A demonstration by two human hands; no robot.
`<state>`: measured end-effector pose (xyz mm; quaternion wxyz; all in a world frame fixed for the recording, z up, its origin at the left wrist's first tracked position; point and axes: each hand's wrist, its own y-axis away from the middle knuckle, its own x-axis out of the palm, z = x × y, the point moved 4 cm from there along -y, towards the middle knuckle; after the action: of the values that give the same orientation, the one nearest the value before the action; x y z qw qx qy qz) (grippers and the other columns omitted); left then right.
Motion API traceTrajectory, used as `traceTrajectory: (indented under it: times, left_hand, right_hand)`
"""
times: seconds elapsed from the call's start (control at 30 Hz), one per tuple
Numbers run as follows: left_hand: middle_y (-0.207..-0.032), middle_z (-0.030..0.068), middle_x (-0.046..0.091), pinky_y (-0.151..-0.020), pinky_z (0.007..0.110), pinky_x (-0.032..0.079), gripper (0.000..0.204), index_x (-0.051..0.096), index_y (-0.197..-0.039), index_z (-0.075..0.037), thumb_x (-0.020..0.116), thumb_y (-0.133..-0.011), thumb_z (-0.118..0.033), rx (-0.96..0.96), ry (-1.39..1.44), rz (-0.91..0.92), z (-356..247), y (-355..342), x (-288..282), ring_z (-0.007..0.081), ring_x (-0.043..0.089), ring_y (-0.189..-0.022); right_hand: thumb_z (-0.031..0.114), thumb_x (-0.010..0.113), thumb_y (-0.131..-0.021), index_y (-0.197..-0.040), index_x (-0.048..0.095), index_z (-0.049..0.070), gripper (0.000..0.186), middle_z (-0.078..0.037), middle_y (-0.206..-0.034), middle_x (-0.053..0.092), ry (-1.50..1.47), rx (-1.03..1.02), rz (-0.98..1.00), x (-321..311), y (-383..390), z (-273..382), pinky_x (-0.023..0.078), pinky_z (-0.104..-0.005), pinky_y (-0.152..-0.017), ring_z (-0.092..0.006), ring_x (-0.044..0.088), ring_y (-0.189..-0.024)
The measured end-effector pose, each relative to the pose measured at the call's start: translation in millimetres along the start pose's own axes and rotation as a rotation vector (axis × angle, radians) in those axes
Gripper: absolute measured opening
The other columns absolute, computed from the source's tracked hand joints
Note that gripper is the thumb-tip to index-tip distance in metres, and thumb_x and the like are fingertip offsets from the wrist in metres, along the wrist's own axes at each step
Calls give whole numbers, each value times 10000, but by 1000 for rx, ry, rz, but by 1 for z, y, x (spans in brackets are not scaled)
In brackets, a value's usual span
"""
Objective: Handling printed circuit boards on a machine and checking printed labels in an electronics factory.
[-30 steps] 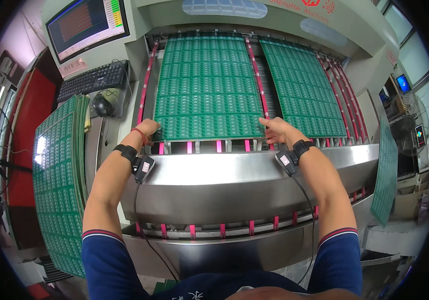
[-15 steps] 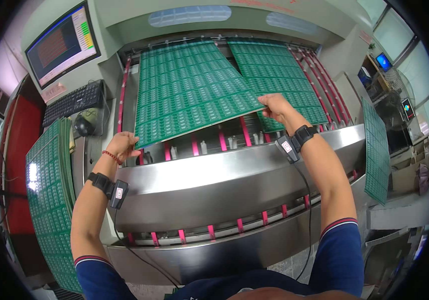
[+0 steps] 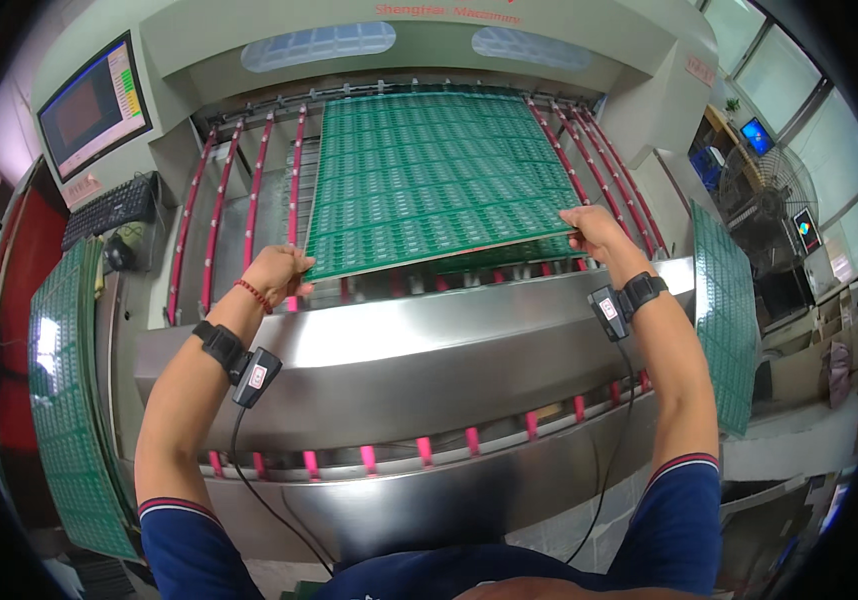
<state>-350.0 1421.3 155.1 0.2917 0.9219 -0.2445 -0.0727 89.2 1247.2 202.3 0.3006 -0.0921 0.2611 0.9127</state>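
Note:
A large green circuit board panel (image 3: 429, 180) is held by its near corners over the machine's bed. My left hand (image 3: 277, 275) pinches the near left corner, and my right hand (image 3: 597, 232) grips the near right corner with thumb and fingers. The near edge is raised and slightly higher at the right; the far edge reaches the back of the bed. Beneath it, a strip of a second green circuit board panel (image 3: 504, 258) shows, the rest covered. Pink-red slats (image 3: 294, 190) run front to back on both sides of the panels.
A steel front ledge (image 3: 419, 330) lies below my hands. At left are a stack of green panels (image 3: 64, 400), a monitor (image 3: 94, 110), a keyboard (image 3: 109, 210) and a mouse (image 3: 119, 254). More green panel surface (image 3: 724, 320) stands at right, near a fan (image 3: 769, 190).
The held panel has shifted right relative to the bed and now covers most of the second panel. More slats show at left. Both hands keep their grip, and the head view has shifted.

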Motion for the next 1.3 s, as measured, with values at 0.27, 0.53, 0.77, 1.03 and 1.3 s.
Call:
traceTrajectory:
  times: [0.27,0.53,0.77,1.03,1.3]
  left_hand:
    - [-681,24,496,-498,280,476,76,521,-775,-33,546,-843,-54,-14,-61,-85,-5,-45,145,127,485,-544]
    - [-734,68,556,-643,343,511,174,567,-873,-49,665,-742,-110,79,-766,-82,7,-118,202,189,549,-661]
    - [-763,99,625,-690,337,496,548,603,-1012,-66,792,-562,-315,320,-1952,327,16,-127,220,251,601,-760]
    - [-757,74,636,-686,311,517,350,611,-928,-65,725,-655,-252,315,-1618,237,46,-155,214,225,631,-732]
    - [-832,153,565,-607,436,557,195,521,-925,89,520,-856,-93,-144,-380,-177,62,-154,209,272,608,-690]
  right_hand:
    - [153,558,-851,-868,583,44,113,4,-677,513,77,61,11,-121,-82,-50,433,-192,-464,-79,472,-547]
    - [203,568,-841,-880,595,71,140,-25,-770,586,250,107,128,-152,-161,-104,459,-299,-531,-133,522,-626]
    - [225,572,-845,-936,541,10,235,-86,-779,538,350,249,284,-139,-175,-125,514,-397,-586,-190,519,-637]
    - [219,548,-870,-923,534,7,220,-41,-716,482,162,258,220,-145,-174,-124,504,-293,-503,-128,454,-578]
    - [196,560,-854,-875,517,28,175,-32,-667,470,234,162,232,-148,-187,-131,369,-243,-364,-112,417,-472]
